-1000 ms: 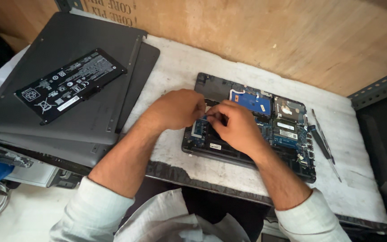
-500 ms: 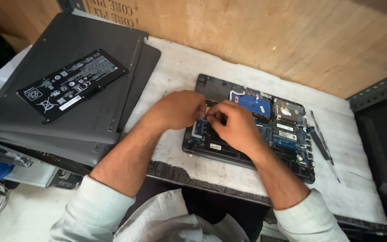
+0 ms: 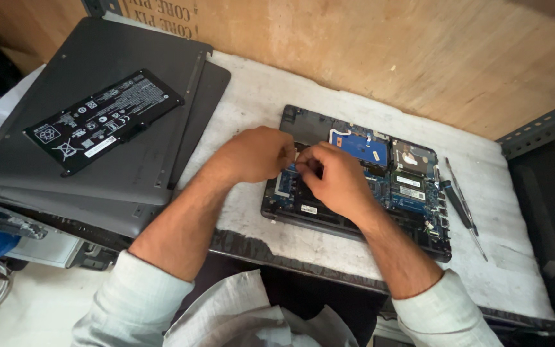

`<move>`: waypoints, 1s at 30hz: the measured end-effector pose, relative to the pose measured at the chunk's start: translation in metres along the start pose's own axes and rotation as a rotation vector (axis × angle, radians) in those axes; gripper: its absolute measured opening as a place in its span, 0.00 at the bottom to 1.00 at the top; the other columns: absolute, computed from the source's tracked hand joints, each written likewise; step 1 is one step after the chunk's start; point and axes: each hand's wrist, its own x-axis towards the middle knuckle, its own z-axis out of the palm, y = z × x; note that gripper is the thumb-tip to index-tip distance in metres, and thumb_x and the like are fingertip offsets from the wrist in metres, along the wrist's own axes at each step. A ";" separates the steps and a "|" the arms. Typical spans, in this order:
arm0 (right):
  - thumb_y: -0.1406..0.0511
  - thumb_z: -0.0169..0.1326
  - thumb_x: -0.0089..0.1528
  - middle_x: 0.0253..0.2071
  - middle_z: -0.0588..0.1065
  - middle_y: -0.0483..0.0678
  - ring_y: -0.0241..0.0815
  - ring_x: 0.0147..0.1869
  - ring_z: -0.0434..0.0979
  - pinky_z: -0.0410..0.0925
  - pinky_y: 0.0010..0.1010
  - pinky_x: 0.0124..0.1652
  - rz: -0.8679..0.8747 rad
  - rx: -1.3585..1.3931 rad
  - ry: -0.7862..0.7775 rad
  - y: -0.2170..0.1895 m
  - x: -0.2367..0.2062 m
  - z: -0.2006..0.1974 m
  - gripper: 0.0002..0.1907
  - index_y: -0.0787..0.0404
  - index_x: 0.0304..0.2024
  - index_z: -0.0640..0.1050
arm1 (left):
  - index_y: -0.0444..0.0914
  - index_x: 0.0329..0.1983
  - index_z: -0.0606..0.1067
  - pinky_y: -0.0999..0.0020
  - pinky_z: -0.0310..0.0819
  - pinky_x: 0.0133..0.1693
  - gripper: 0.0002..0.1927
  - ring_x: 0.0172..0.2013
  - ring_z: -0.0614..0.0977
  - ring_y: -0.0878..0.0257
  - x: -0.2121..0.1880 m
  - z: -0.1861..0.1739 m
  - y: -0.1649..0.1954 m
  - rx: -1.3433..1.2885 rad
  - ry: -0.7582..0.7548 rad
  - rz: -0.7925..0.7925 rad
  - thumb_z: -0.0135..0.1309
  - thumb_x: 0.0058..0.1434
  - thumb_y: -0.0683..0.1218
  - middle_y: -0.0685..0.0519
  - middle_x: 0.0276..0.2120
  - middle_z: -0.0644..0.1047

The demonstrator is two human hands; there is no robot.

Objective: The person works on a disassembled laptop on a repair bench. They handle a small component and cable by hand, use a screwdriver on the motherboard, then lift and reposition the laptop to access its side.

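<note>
Opened laptop base (image 3: 361, 186) lies long axis left-right on surface (image 3: 252, 103); left hand (image 3: 255, 154) and right hand (image 3: 332, 177) curl over its board, grasp unclear.

An opened laptop base (image 3: 380, 180) lies flat on the worktable, blue circuit boards exposed.

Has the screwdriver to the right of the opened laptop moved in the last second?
No. The screwdriver lies in the same spot beside the opened laptop's right edge as before.

A worn white counter (image 3: 271, 90) stands against a plywood wall (image 3: 380, 58). A grey slotted metal rail (image 3: 541, 132) runs at the right, with dark shadow beyond it.
</note>
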 end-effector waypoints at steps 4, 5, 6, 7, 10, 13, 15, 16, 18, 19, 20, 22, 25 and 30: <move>0.68 0.63 0.58 0.31 0.76 0.50 0.47 0.33 0.78 0.69 0.37 0.33 -0.057 -0.050 0.013 -0.001 0.000 0.001 0.06 0.62 0.35 0.79 | 0.42 0.36 0.82 0.55 0.77 0.42 0.07 0.40 0.84 0.51 -0.001 -0.001 0.000 -0.026 -0.015 -0.024 0.56 0.56 0.44 0.49 0.35 0.83; 0.68 0.63 0.58 0.32 0.76 0.50 0.49 0.33 0.78 0.70 0.39 0.34 -0.080 -0.070 0.019 -0.001 0.000 0.001 0.06 0.63 0.35 0.78 | 0.42 0.35 0.82 0.55 0.77 0.42 0.06 0.40 0.84 0.51 0.000 -0.001 0.000 -0.027 -0.018 -0.015 0.56 0.56 0.44 0.49 0.35 0.83; 0.68 0.62 0.59 0.33 0.76 0.51 0.50 0.35 0.79 0.70 0.40 0.34 -0.102 -0.083 0.030 -0.001 -0.001 0.002 0.06 0.63 0.36 0.78 | 0.42 0.35 0.82 0.55 0.77 0.42 0.06 0.40 0.84 0.52 0.000 -0.001 -0.001 -0.027 -0.022 -0.006 0.56 0.57 0.45 0.49 0.34 0.83; 0.69 0.62 0.59 0.34 0.76 0.51 0.52 0.37 0.79 0.70 0.41 0.35 -0.123 -0.094 0.041 -0.002 -0.001 0.002 0.06 0.63 0.36 0.77 | 0.42 0.35 0.82 0.55 0.77 0.42 0.06 0.40 0.84 0.51 0.000 -0.001 -0.002 -0.018 -0.025 -0.018 0.56 0.58 0.45 0.49 0.35 0.83; 0.69 0.61 0.60 0.36 0.76 0.52 0.55 0.40 0.78 0.69 0.43 0.37 -0.170 -0.144 0.062 -0.003 -0.004 0.003 0.06 0.63 0.38 0.77 | 0.42 0.36 0.81 0.54 0.76 0.43 0.06 0.41 0.84 0.50 0.002 0.003 -0.004 0.006 -0.018 -0.025 0.57 0.59 0.46 0.48 0.35 0.83; 0.68 0.60 0.61 0.36 0.76 0.52 0.56 0.41 0.78 0.69 0.44 0.38 -0.160 -0.177 0.052 -0.004 -0.003 0.003 0.07 0.62 0.39 0.77 | 0.42 0.37 0.81 0.53 0.75 0.44 0.06 0.43 0.82 0.49 0.005 0.009 -0.007 0.019 0.007 0.011 0.59 0.58 0.45 0.48 0.37 0.82; 0.68 0.60 0.61 0.37 0.76 0.52 0.56 0.42 0.78 0.69 0.44 0.38 -0.155 -0.178 0.054 -0.004 -0.003 0.003 0.06 0.62 0.40 0.77 | 0.41 0.38 0.81 0.53 0.74 0.45 0.06 0.44 0.82 0.48 0.006 0.011 -0.010 0.021 0.007 0.012 0.60 0.58 0.46 0.47 0.38 0.82; 0.68 0.60 0.61 0.37 0.76 0.52 0.55 0.42 0.78 0.70 0.44 0.38 -0.164 -0.174 0.059 -0.004 -0.003 0.003 0.06 0.62 0.39 0.77 | 0.41 0.38 0.81 0.53 0.74 0.45 0.06 0.45 0.82 0.49 0.005 0.013 -0.010 0.008 0.003 0.005 0.60 0.58 0.45 0.47 0.38 0.82; 0.68 0.60 0.61 0.38 0.77 0.52 0.55 0.42 0.79 0.70 0.43 0.38 -0.161 -0.168 0.060 -0.004 -0.002 0.003 0.06 0.62 0.39 0.76 | 0.41 0.38 0.81 0.54 0.75 0.46 0.06 0.45 0.82 0.49 0.006 0.014 -0.011 -0.013 0.001 -0.004 0.60 0.57 0.44 0.47 0.39 0.82; 0.68 0.59 0.61 0.38 0.77 0.51 0.54 0.42 0.79 0.70 0.43 0.38 -0.145 -0.167 0.054 -0.004 -0.002 0.003 0.06 0.62 0.40 0.76 | 0.41 0.39 0.81 0.53 0.74 0.46 0.07 0.45 0.82 0.48 0.006 0.014 -0.011 0.000 -0.004 -0.001 0.60 0.58 0.44 0.47 0.39 0.82; 0.68 0.59 0.61 0.38 0.77 0.51 0.54 0.42 0.79 0.70 0.43 0.38 -0.129 -0.166 0.046 -0.004 -0.003 0.003 0.06 0.62 0.40 0.76 | 0.41 0.39 0.80 0.53 0.74 0.46 0.07 0.45 0.81 0.48 0.006 0.014 -0.011 0.013 -0.009 0.002 0.60 0.58 0.45 0.47 0.39 0.81; 0.68 0.59 0.61 0.38 0.77 0.51 0.54 0.42 0.79 0.70 0.43 0.38 -0.131 -0.162 0.054 -0.004 -0.003 0.004 0.06 0.62 0.39 0.76 | 0.40 0.39 0.80 0.53 0.74 0.46 0.07 0.45 0.81 0.48 0.006 0.012 -0.010 0.030 -0.018 0.003 0.60 0.58 0.45 0.47 0.39 0.81; 0.68 0.59 0.61 0.38 0.77 0.51 0.54 0.42 0.79 0.70 0.43 0.38 -0.133 -0.157 0.053 -0.004 -0.003 0.002 0.06 0.62 0.39 0.76 | 0.40 0.39 0.80 0.53 0.74 0.46 0.06 0.45 0.81 0.48 0.005 0.008 -0.007 0.034 -0.028 0.011 0.59 0.59 0.45 0.46 0.39 0.81; 0.67 0.60 0.61 0.37 0.77 0.50 0.53 0.42 0.79 0.70 0.42 0.39 -0.122 -0.119 0.041 -0.003 -0.002 0.002 0.06 0.61 0.39 0.77 | 0.40 0.38 0.80 0.53 0.75 0.44 0.07 0.44 0.81 0.48 -0.002 0.003 -0.004 -0.030 0.013 0.010 0.61 0.56 0.44 0.46 0.39 0.81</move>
